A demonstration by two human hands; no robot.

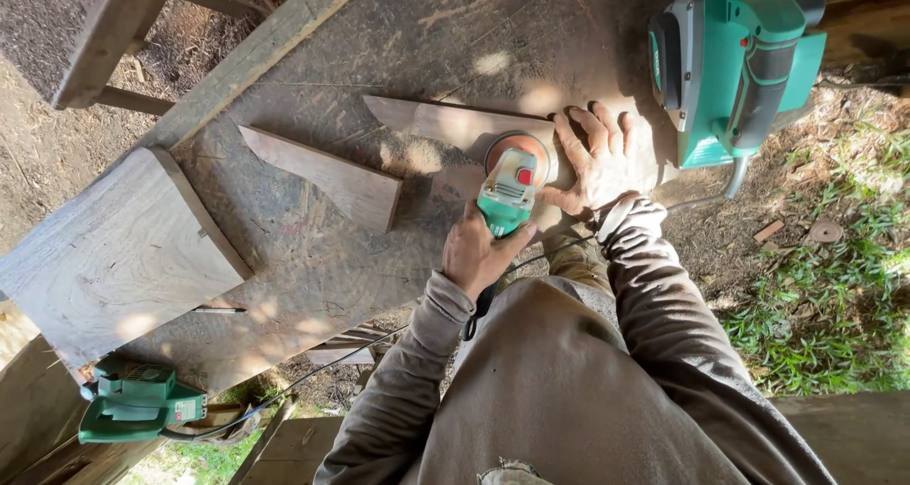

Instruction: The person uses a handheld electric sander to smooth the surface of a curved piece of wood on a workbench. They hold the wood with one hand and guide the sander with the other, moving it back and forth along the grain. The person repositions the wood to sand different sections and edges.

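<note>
While the right hand [599,163] lies flat with fingers spread on the near end of a tapered wooden piece [455,125], the left hand [479,250] is wrapped tight around the body of a green angle grinder [507,189]. The grinder is teal with a red switch on top, and its round orange sanding disc [517,148] sits on the wooden piece, just beside the right thumb. The piece is a flat, pale grey-brown board cut to a point at its far end, dusted with fine sawdust around the disc (the grain is hard to make out under it). It rests on a broad, worn workbench slab [379,49]. A second pointed board [327,177] lies on the slab just left of the wooden piece, apart from it. A green electric planer [735,63] stands right of the wooden piece, beyond the right hand.
</note>
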